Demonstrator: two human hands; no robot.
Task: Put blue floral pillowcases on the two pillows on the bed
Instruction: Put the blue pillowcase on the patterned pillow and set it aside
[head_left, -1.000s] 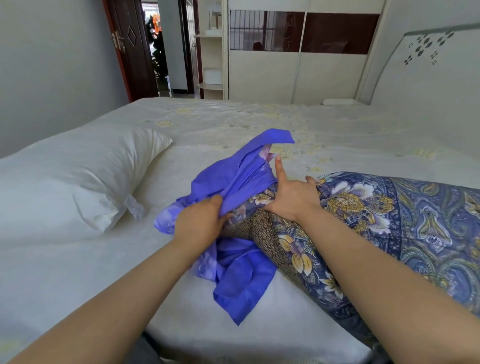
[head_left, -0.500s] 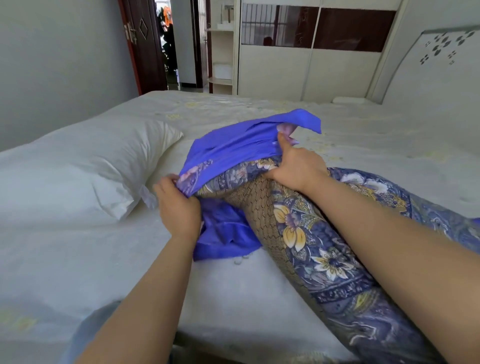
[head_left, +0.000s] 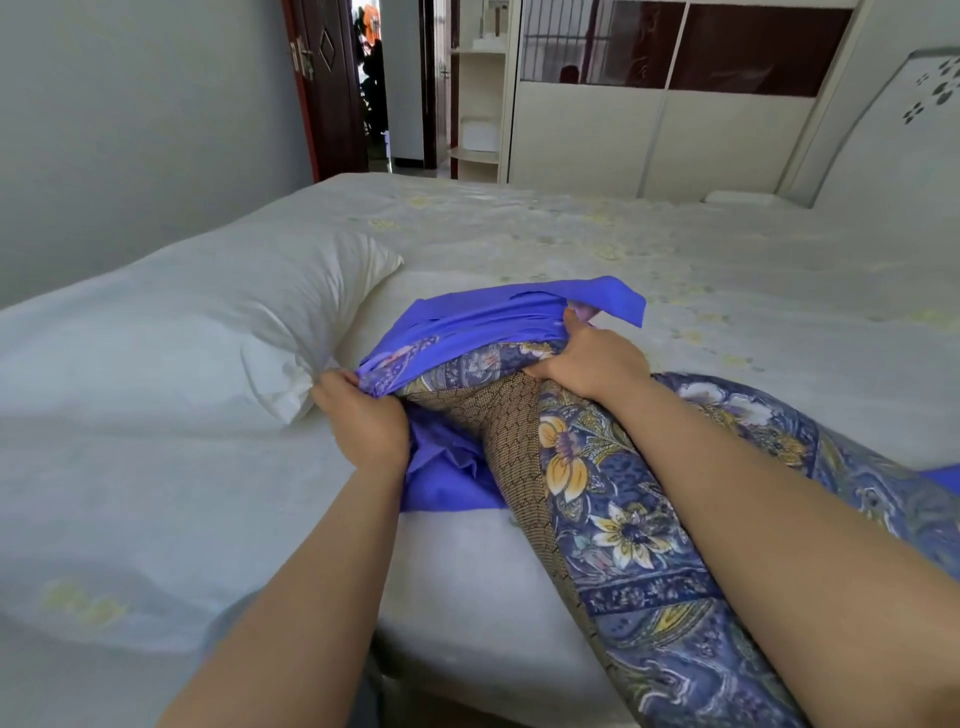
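A pillow in a blue floral pillowcase (head_left: 639, 525) lies across the bed from the middle toward the lower right. Its open end shows a dark net-patterned inner cover (head_left: 506, 441) and plain blue lining (head_left: 483, 319). My left hand (head_left: 363, 415) grips the left corner of the case's open edge. My right hand (head_left: 587, 358) grips the upper edge of the opening, thumb up against the blue flap. A bare white pillow (head_left: 171, 338) lies to the left, just touching my left hand.
The white bed sheet (head_left: 623, 249) with faint yellow flowers stretches behind. A white headboard (head_left: 893, 130) rises at right, a wardrobe (head_left: 649, 119) stands behind the bed, and an open dark-red door (head_left: 327, 88) is at the back left.
Both hands have spread the case's open end apart, left hand moving left toward the white pillow. The blue flap has been pulled flatter over the pillow's end.
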